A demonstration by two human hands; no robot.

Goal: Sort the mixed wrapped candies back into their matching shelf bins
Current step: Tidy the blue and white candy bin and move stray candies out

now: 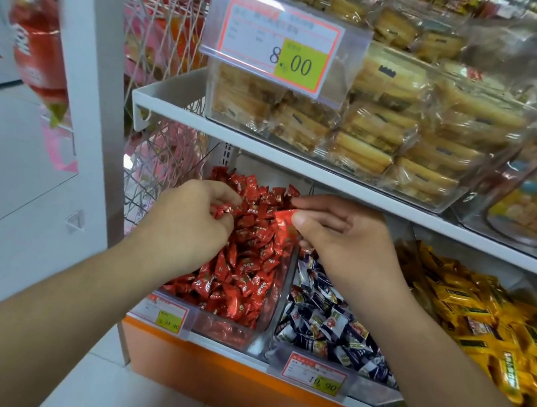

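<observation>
Candies in three colours fill the lower shelf: red candies (248, 261) in the clear left bin (230, 332), navy-and-white candies (324, 322) in the middle bin (282, 344), yellow candies (486, 325) at the right edge of the frame. The left hand (192, 225), centre left, is curled down into the red heap, its fingertips closed on one or more red wrappers. The right hand (346, 234), at centre, pinches a single red candy (283, 220) between thumb and forefinger, holding it above the divider between the red and navy bins, just at the red side. Above, an upper shelf (266, 146) carries wrapped pastries (385, 122) behind a price tag (277, 45).

Step in hand, as judged: a stray red piece is being returned to its matching bin. The next move calls for carrying the pinched candy slightly leftward, clear of the divider, then parting thumb and forefinger over the red heap. The navy bin would then need checking for further red strays, though none shows plainly.
</observation>
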